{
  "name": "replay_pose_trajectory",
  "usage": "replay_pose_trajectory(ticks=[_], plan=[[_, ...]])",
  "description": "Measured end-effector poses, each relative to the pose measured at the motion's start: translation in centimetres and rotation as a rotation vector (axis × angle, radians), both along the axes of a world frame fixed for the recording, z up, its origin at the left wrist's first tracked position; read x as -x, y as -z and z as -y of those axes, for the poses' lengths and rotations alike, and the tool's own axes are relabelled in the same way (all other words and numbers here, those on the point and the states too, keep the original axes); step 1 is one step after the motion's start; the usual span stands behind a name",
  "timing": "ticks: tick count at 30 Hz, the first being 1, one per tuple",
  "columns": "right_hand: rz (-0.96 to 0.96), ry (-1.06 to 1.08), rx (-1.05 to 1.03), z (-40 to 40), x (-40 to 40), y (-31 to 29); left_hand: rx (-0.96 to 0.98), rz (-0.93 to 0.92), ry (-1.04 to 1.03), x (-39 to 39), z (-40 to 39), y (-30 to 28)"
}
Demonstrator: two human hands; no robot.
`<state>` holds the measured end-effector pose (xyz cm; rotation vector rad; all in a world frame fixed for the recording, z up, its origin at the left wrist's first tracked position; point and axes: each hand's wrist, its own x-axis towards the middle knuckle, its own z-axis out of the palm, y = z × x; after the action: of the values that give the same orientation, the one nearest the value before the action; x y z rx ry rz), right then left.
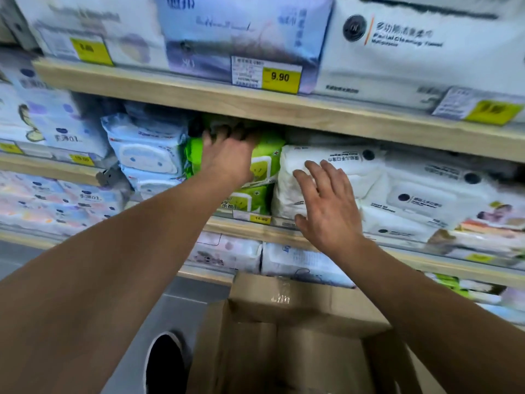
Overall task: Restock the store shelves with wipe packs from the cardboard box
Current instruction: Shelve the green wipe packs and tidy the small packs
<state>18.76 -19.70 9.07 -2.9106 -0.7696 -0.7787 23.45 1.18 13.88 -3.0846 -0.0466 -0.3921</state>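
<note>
Green wipe packs (265, 163) are stacked on the middle wooden shelf (284, 231). My left hand (227, 157) reaches over the top green pack, its fingers curled over the pack's upper back edge under the shelf above. My right hand (326, 200) lies with straight spread fingers against the white wipe packs (289, 177) just right of the green stack. The open cardboard box (284, 322) stands below, in front of the shelves; its inside is dark and I cannot see its contents.
Blue-white packs (147, 149) sit left of the green stack. More white packs (420, 194) fill the shelf to the right. Large tissue packs (244, 38) and yellow price tags (279, 78) line the upper shelf. A dark shoe (164, 362) shows on the grey floor.
</note>
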Motion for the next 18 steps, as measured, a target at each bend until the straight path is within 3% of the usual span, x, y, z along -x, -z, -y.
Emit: replay_pose_trajectory(ticks=[8, 18], plan=[[0.017, -0.05, -0.035, -2.8, 0.0, -0.7, 0.065, 0.209, 0.038, 4.1, -4.3, 1.6], [-0.009, 0.005, 0.092, -9.9, -4.0, -2.3, 0.001, 0.276, 0.124, 3.0, -8.4, 3.3]])
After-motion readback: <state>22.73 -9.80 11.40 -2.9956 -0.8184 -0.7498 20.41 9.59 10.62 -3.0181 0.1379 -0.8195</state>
